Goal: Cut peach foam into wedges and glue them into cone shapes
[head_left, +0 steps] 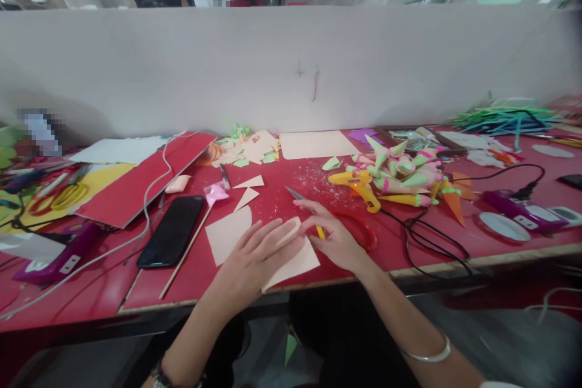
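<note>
My left hand (257,260) lies flat with fingers stretched over a peach sheet of paper (297,264) at the table's front edge. The sheet looks folded, though the hand covers much of it. Close to its fingertips is my right hand (334,236), fingers loosely bent and apart at the sheet's right edge. Beneath the right hand lie scissors with a red and yellow handle (370,233); their pointed tip shows beyond the fingers. Another peach piece (225,233) rests left of the left hand, with two narrow peach triangles (248,197) behind it.
A black phone (171,231) and a thin wooden stick (186,253) lie to the left. On the right are a yellow glue gun (354,183), a pile of paper cones (404,167), looped black cable (431,242) and a purple power strip (522,209). A white partition (227,73) stands behind.
</note>
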The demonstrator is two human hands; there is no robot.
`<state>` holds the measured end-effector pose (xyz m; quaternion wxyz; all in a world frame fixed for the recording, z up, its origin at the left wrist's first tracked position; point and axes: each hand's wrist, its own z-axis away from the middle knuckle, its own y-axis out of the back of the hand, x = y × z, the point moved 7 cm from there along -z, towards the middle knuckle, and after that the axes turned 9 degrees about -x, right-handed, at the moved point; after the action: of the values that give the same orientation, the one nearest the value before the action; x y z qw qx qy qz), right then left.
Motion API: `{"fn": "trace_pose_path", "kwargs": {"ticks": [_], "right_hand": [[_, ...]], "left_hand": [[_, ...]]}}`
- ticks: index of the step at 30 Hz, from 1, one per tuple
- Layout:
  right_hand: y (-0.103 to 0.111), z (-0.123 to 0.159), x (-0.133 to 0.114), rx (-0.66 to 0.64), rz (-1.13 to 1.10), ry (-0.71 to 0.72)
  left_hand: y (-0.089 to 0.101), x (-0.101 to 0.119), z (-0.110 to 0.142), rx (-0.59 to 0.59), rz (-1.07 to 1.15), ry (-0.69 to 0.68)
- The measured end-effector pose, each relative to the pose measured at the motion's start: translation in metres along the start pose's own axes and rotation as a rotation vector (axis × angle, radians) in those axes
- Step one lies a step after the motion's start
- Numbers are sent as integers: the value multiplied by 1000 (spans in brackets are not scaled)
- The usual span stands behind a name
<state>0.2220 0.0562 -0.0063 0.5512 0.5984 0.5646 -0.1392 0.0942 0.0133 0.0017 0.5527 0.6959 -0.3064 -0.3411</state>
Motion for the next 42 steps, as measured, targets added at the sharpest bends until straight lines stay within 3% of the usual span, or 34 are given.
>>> {"fn": "trace_pose_path", "kwargs": {"ticks": [3, 5, 9, 17, 27, 34, 42], "right_hand": [[0, 9, -1, -12, 278, -55], [-6, 18, -4, -88, 402, -75], [-21, 35, -5, -217, 436, -97], [-30, 39, -3, -205, 499, -39], [-24, 42, 5, -171, 407, -102], [-24, 42, 0, -89, 527, -174], [-23, 45, 7, -1, 547, -274]], "left_hand": [[-14, -5, -1, -42, -61, 40], [-28, -7, 1, -102, -37, 45], [-44, -5, 4, -188, 102, 24], [-31, -6, 3, -186, 345, 39], [-37, -17, 7, -144, 483, 269], [-36, -21, 7, -68, 426, 325], [-37, -23, 6, -81, 444, 317]]}}
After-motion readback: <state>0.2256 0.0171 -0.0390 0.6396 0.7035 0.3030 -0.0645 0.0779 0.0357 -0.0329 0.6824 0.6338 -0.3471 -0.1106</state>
